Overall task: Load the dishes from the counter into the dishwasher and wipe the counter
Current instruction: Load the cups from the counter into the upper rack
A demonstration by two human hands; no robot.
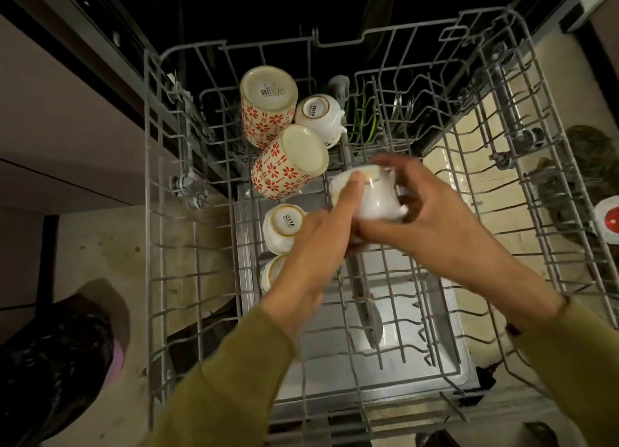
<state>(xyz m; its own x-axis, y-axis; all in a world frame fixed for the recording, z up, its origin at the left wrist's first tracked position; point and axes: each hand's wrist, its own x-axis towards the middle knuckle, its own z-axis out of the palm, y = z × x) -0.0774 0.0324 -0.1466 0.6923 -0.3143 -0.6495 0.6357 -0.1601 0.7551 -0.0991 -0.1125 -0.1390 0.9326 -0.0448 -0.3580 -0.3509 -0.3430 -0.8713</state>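
A small white cup with a gold rim is held over the middle of the pulled-out grey wire dishwasher rack. My left hand presses its fingers along the cup's left side. My right hand curls round its right side. In the rack's left row stand two upturned red-flowered mugs and a white cup behind them. Two more upturned white cups sit nearer me, the second partly hidden by my left hand.
The open dishwasher door lies below the rack. Plates stand in the lower rack at the back. A dark bag lies on the floor at left. A red and white object sits at the right edge.
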